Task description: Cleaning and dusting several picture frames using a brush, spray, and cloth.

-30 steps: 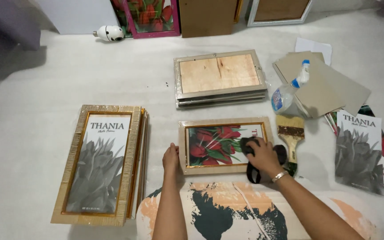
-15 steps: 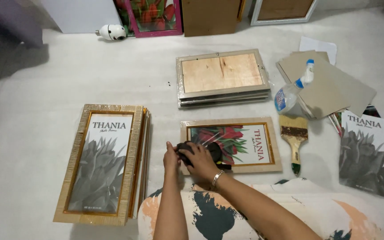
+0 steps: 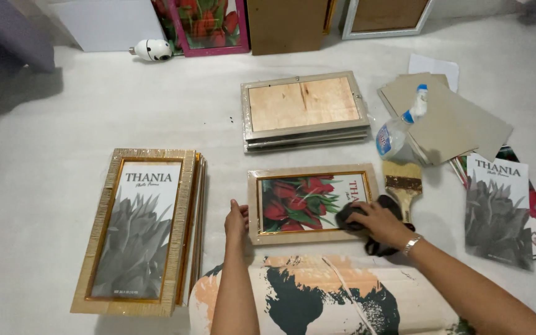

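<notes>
The person's right hand (image 3: pixel 376 222) presses a black cloth (image 3: pixel 373 231) onto the near right corner of a small picture frame (image 3: pixel 312 203) lying flat on the white floor (image 3: pixel 63 124). The fingers are curled together over the cloth, gripping it; part of the cloth bunches out under the wrist, off the frame's near edge. The left hand (image 3: pixel 237 220) rests against the frame's left edge, fingers close together and laid flat, steadying it rather than grasping.

Half a second ago the cloth and right hand were at the frame's near left corner, almost touching the left hand; now they have swept across to the right end, covering part of the print there. The left hand has not shifted.

A paintbrush (image 3: pixel 402 183) lies just right of the frame, a spray bottle (image 3: pixel 397 128) beyond it. A stack of tall frames (image 3: pixel 141 231) lies to the left.
</notes>
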